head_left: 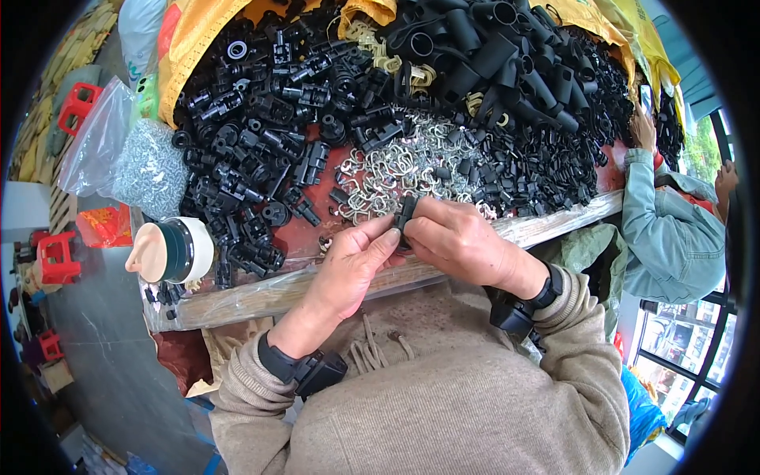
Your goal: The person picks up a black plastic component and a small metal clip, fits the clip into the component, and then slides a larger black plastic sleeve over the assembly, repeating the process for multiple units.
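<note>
The person in front of me holds a small, dark black plastic part (406, 212) just above the near side of the bench (237, 303), between the two hands. The left hand (348, 265) has its thumb and fingers closed on the part's lower end; the right hand (459, 237) curls its fingers in against the upper end, nearly shut, and I can't make out from here which fingertips press on it.

Right behind the hands lies a loose heap of silvery bent metal hooks (372, 184). Chunky black plastic fittings (261, 146) are piled to the left of it, small black plastic pieces (534, 170) spread to the right, and wide black plastic tubes (495, 63) are heaped farther back.

At the bench's left end stands a white and dark green cup with a beige lid (168, 249), near a clear plastic bag of small silvery metal pieces (150, 170). Over on the right, a co-worker's hand (643, 131) reaches to the far side of the heap.
</note>
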Demonstrator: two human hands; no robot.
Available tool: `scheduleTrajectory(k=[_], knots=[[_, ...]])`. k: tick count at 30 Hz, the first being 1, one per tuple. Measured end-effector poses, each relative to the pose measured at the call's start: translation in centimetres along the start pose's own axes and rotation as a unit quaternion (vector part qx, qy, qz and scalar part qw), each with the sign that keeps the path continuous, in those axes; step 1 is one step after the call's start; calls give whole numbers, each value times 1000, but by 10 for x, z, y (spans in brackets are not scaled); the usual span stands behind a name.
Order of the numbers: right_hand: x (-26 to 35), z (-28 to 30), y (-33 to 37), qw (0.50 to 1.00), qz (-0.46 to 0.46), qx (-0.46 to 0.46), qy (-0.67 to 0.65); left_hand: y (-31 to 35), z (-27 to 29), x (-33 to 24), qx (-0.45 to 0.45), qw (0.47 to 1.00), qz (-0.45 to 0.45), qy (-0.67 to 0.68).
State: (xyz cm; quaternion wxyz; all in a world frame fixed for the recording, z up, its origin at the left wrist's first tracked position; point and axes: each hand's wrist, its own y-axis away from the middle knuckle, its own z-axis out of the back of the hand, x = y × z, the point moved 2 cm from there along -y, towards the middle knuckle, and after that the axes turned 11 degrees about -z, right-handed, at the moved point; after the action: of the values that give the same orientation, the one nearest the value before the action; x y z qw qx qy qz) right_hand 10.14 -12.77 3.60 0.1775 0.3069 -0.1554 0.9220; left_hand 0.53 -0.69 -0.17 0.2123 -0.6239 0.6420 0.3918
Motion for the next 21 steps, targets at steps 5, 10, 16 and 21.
scheduleTrajectory(k=[5,10,16,21], knots=[[7,6,-3,996,-55,49,-41,4,-2,1,29,999,21,4],[3,4,-5,991,-79,50,-96,3,1,3,47,997,49,20],[2,3,-8,988,-97,42,-112,1,5,3,33,994,60,79],[4,5,-9,990,-103,58,-80,0,6,3,37,996,61,60]])
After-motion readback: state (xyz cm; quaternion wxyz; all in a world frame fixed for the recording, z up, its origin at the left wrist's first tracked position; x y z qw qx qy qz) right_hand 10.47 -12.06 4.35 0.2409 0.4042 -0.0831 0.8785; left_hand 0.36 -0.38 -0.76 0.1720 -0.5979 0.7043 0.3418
